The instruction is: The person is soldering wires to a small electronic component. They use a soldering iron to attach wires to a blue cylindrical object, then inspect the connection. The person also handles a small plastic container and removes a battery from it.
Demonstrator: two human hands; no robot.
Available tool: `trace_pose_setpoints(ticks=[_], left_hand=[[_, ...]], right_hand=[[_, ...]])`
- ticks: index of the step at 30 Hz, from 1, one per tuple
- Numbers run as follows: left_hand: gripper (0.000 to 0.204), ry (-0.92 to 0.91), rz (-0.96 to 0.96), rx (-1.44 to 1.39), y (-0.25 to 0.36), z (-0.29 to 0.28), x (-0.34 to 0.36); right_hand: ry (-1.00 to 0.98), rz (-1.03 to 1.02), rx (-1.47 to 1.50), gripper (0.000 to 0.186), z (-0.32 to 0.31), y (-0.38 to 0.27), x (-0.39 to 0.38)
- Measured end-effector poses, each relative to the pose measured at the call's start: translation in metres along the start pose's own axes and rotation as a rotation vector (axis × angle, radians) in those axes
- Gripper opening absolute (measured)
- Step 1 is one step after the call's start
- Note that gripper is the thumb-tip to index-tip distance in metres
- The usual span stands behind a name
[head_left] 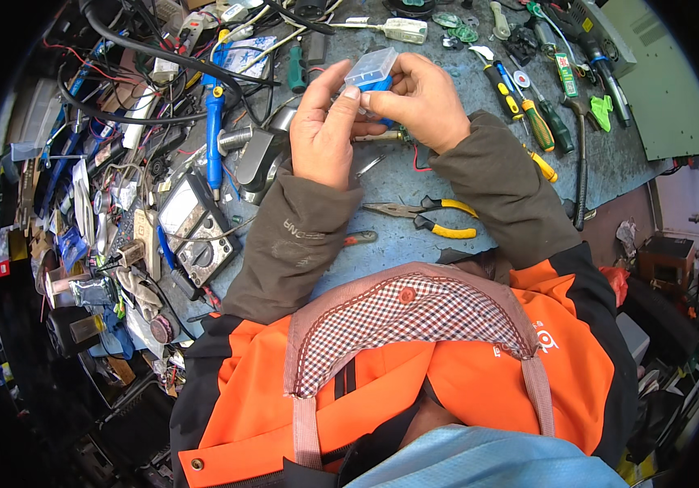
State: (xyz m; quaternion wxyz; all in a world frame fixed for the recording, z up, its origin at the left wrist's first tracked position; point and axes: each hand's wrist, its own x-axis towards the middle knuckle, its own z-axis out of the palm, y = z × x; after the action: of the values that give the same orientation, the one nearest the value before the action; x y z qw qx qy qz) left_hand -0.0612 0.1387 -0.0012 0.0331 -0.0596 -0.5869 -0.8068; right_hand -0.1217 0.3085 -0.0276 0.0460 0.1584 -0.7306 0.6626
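A small box (374, 67), clear above and blue below, is held above the bench (390, 180). The left hand (325, 130) pinches it between thumb and fingers; the right hand (427, 102) pinches its opposite side. Yellow-handled pliers (427, 213) lie toward the bench's near edge; a multimeter (201, 250) sits farther left.

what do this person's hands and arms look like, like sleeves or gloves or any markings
Both the left hand and right hand are bare, without gloves. The left sleeve and right sleeve are dark brownish grey and wrinkled over the forearms, with small pale lettering on the left one. Black fabric shows above them.
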Motion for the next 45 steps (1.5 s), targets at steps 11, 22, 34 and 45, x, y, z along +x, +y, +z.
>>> trace_pose_setpoints(ticks=[11, 22, 34, 45], left_hand=[[0.040, 0.282, 0.138, 0.282, 0.064, -0.050, 0.007], [0.029, 0.589, 0.559, 0.704, 0.110, -0.115, -0.007], [0.023, -0.058, -0.535, -0.167, 0.031, -0.032, -0.008], [0.031, -0.122, -0.540, -0.430, 0.023, -0.034, -0.008]], right_hand=[[-0.160, 0.281, 0.637, 0.045, -0.024, -0.030, -0.002], [-0.196, 0.382, 0.718, 0.037, -0.017, -0.034, -0.003], [-0.308, -0.144, -0.137, 0.052, -0.010, -0.058, -0.018], [-0.123, -0.804, -0.496, 0.037, 0.002, -0.044, -0.024]])
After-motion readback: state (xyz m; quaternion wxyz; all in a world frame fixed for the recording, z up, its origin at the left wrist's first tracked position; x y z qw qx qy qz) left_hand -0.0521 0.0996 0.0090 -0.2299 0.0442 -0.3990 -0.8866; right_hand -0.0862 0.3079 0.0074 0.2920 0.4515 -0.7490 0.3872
